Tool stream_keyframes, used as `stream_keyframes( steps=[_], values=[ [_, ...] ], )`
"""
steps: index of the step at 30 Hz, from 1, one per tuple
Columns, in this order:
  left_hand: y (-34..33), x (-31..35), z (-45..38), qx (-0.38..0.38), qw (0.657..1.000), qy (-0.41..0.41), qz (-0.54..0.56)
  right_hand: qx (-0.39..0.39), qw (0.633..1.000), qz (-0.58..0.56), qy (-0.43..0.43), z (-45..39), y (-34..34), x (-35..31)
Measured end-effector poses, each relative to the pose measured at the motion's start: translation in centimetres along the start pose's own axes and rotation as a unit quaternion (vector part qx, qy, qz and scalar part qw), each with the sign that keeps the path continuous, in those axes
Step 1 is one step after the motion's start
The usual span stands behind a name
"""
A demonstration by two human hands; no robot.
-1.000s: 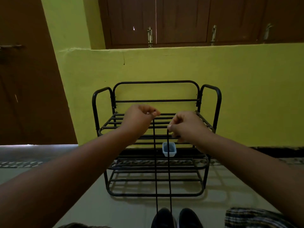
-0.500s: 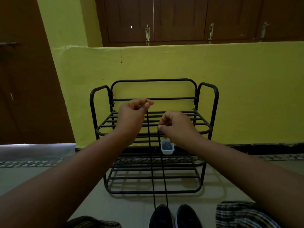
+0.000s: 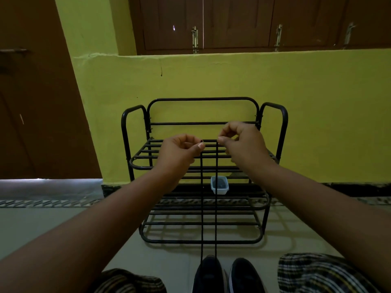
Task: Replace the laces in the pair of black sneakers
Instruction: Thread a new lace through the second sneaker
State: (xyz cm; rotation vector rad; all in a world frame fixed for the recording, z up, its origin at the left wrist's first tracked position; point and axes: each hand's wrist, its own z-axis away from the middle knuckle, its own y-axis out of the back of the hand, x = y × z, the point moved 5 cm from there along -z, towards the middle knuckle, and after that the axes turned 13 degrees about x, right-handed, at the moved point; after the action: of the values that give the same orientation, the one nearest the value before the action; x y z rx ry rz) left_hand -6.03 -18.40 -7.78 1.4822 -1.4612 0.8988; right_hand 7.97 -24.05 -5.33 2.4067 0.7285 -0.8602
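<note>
1. The left hand (image 3: 179, 153) is raised in front of the black metal shoe rack (image 3: 203, 172), thumb and forefinger pinching one end of a black lace (image 3: 202, 208).
2. The right hand (image 3: 243, 144) is held just beside it, slightly higher, its fingertips pinching the other end of the same lace; the remaining fingers are curled in.
3. The two strands hang straight and taut, side by side and close together, running down to the left black sneaker (image 3: 208, 275) at the bottom edge of the view.
4. The right black sneaker (image 3: 245, 275) stands just beside the left one on the pale tiled floor (image 3: 63, 225); whether it carries a lace cannot be told.
5. A small white container (image 3: 219, 185) with dark contents sits on the rack's middle shelf, behind the strands.
6. Checked fabric (image 3: 321, 273) covers the person's knees at both lower corners.
7. Behind the rack rises a yellow wall (image 3: 232, 81), with brown wooden shutters (image 3: 243, 22) above it.
</note>
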Motion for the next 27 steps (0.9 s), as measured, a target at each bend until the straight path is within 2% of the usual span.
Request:
stream_keyframes(
  steps=[3,7,11,15,19,23,27],
  values=[
    [-0.2,-0.2,0.0,-0.017,1.0,0.019,0.018,0.001,1.0,-0.001,0.027,-0.2,-0.1,-0.8],
    [-0.9,-0.9,0.3,-0.082,0.991,0.084,0.069,-0.057,0.998,-0.017,0.018,0.6,-1.1,-0.5],
    [-0.7,-1.3,0.4,-0.096,0.981,0.124,0.111,-0.091,0.995,-0.049,0.007,0.8,-1.0,-0.6],
    [-0.1,-0.9,0.3,-0.102,0.985,0.075,0.114,-0.145,0.97,-0.155,-0.12,1.4,-1.0,0.4],
    [0.0,-0.3,0.5,-0.126,0.988,0.029,0.085,-0.202,0.935,-0.199,-0.214,2.1,-1.0,1.6],
    [-0.1,-0.7,0.8,-0.164,0.981,0.064,0.081,-0.251,0.914,-0.221,-0.231,2.6,-1.0,1.9],
    [-0.4,-1.1,1.1,-0.17,0.977,0.094,0.09,-0.244,0.916,-0.222,-0.228,2.5,-0.7,1.6]
  ],
)
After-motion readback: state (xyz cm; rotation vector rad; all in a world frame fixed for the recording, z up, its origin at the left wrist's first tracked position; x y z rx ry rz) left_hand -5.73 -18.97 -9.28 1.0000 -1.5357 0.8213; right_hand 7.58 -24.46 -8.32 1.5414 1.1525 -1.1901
